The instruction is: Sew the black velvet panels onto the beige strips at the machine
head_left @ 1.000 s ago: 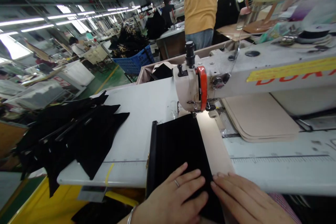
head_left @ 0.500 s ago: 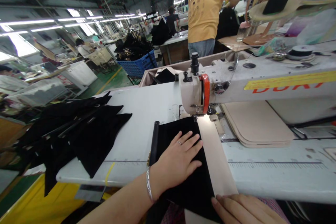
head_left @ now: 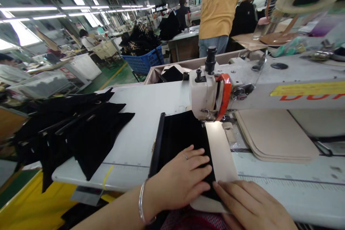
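Note:
A black fabric panel [head_left: 183, 133] lies on the white sewing table [head_left: 151, 104], running under the head of the sewing machine [head_left: 207, 95]. A beige strip [head_left: 219, 151] lies along its right edge. My left hand [head_left: 180, 178] rests flat on the near end of the black panel, fingers stretched out, with a ring and a silver bangle. My right hand [head_left: 250, 205] lies flat at the near end of the beige strip, fingertips touching the panel's edge.
A heap of black cut pieces [head_left: 72, 129] lies on the table's left side. Beige padded pieces [head_left: 275, 136] are stacked under the machine arm. A person in a yellow shirt [head_left: 223, 3] stands behind. A blue crate [head_left: 142, 61] of black goods stands beyond.
My left hand slid back toward me along the black panel, and my right hand came forward onto the beige strip's near end. The panel and strip have fed further under the machine head.

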`<action>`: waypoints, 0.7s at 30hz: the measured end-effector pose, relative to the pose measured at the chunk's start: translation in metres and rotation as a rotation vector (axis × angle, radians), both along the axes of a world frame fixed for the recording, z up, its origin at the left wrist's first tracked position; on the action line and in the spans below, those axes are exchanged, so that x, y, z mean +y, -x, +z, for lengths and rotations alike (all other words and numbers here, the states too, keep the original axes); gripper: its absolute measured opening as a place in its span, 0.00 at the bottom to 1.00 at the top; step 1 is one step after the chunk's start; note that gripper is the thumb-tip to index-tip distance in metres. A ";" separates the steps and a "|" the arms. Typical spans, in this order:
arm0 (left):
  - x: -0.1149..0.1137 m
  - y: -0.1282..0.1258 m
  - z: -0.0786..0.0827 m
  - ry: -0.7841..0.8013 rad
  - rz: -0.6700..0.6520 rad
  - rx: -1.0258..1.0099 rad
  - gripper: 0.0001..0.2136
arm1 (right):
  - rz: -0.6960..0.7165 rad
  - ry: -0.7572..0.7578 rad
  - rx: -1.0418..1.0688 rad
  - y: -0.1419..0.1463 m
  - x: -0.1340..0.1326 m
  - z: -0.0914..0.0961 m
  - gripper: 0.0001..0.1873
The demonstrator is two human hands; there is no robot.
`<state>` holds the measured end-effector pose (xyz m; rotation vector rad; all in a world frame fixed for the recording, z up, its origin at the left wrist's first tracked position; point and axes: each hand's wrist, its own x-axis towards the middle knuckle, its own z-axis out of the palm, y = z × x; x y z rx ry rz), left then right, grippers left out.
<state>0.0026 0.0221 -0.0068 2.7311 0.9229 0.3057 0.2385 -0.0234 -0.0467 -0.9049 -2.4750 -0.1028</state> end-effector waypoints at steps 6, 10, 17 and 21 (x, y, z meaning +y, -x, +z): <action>-0.017 0.011 -0.012 -0.027 -0.054 -0.085 0.14 | -0.052 0.056 0.141 0.009 0.013 0.009 0.15; -0.009 0.013 -0.013 -0.064 -0.086 -0.081 0.12 | -0.026 0.087 0.130 0.006 0.018 0.010 0.14; -0.010 0.011 -0.006 -0.062 -0.129 -0.019 0.13 | -0.026 0.050 0.028 -0.009 0.019 -0.009 0.18; -0.002 0.011 -0.005 -0.066 -0.131 -0.037 0.13 | 0.018 0.117 -0.067 -0.012 0.022 -0.013 0.23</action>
